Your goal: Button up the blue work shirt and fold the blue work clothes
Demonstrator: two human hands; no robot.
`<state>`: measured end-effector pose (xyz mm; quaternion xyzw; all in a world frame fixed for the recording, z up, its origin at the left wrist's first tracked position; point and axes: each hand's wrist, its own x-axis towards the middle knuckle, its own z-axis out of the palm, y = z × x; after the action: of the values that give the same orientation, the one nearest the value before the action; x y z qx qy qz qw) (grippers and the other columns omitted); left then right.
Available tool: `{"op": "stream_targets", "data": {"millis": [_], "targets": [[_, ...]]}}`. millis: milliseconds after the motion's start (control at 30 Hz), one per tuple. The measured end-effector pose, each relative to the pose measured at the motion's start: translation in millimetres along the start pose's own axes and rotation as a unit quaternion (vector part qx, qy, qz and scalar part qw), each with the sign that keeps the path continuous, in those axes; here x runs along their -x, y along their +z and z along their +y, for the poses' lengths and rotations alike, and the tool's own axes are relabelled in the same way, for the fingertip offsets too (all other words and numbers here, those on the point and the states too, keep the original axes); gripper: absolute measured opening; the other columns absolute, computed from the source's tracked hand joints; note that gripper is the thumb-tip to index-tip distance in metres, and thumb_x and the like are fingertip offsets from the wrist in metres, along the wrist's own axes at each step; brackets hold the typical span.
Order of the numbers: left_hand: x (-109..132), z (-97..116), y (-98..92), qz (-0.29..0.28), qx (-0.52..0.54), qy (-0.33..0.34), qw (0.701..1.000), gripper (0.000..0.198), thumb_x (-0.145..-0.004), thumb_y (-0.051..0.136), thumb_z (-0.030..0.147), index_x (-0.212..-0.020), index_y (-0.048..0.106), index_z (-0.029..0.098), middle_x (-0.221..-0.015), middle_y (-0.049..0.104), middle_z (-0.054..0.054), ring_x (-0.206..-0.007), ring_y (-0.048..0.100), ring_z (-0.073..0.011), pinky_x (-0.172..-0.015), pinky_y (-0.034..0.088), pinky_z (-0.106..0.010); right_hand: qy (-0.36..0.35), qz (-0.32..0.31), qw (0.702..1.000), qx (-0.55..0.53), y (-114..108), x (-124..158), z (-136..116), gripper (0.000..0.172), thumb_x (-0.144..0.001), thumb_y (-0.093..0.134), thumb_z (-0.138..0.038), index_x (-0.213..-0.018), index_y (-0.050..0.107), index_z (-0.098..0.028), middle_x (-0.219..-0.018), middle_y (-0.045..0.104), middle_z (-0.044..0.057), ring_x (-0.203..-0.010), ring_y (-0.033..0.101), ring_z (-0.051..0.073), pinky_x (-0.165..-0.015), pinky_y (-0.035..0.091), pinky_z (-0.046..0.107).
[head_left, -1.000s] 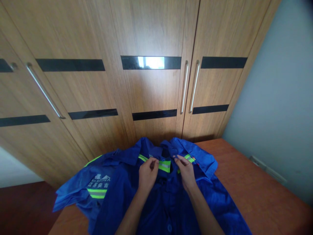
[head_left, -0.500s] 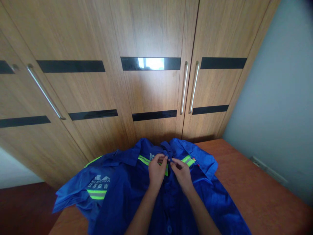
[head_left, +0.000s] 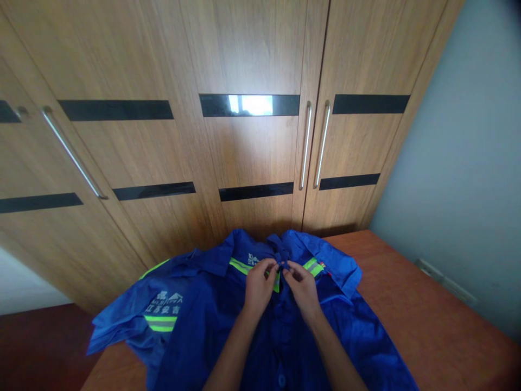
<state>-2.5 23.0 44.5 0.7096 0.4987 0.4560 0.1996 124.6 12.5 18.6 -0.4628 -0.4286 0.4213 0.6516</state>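
A blue work shirt (head_left: pixel 195 326) with yellow-green reflective stripes lies front-up on a reddish-brown table (head_left: pixel 427 326), collar toward the wardrobe. My left hand (head_left: pixel 259 285) pinches the left edge of the shirt's front opening just below the collar. My right hand (head_left: pixel 302 286) pinches the right edge opposite it. The fingertips of both hands meet at the top of the placket, holding the two edges together. A blue button (head_left: pixel 281 380) shows lower down the placket, near the bottom edge of the view.
A wooden wardrobe (head_left: pixel 252 152) with black stripes and metal bar handles (head_left: pixel 306 144) stands right behind the table. A grey wall (head_left: pixel 468 163) runs along the right. The shirt's left sleeve (head_left: pixel 122 320) hangs over the table's left edge above dark flooring.
My hands came together from about a hand's width apart, drawing the two front edges closed over the green stripe at the collar. Since half a second ago they have barely shifted.
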Motion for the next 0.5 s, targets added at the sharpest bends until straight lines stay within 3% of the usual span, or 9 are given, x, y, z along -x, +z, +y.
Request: {"op": "stream_targets", "data": {"millis": [200,500], "targets": [[2,1,2.3,0.004,-0.075,0.032,0.997,0.017,-0.089,0.05,0.022,-0.09,0.066,0.023,-0.085,0.069,-0.004,-0.081,0.064,-0.019,-0.077,0.047,-0.029,-0.03,-0.032,0.999,0.024,2,2,-4,0.025,-0.067,0.069,-0.033,-0.088,0.068,-0.02,-0.052,0.044,-0.008,-0.049,0.04,0.011,-0.048,0.036,0.023],[5,0,5.5,-0.006,-0.116,0.064,0.991,0.021,-0.089,0.048,0.015,-0.093,0.068,0.021,-0.087,0.069,-0.006,-0.082,0.064,-0.02,-0.078,0.048,-0.031,-0.055,-0.086,0.988,0.112,-2,2,6,0.03,-0.069,0.062,-0.024,-0.098,0.057,-0.019,-0.055,0.039,-0.01,-0.05,0.038,0.01,-0.05,0.032,0.023]]}}
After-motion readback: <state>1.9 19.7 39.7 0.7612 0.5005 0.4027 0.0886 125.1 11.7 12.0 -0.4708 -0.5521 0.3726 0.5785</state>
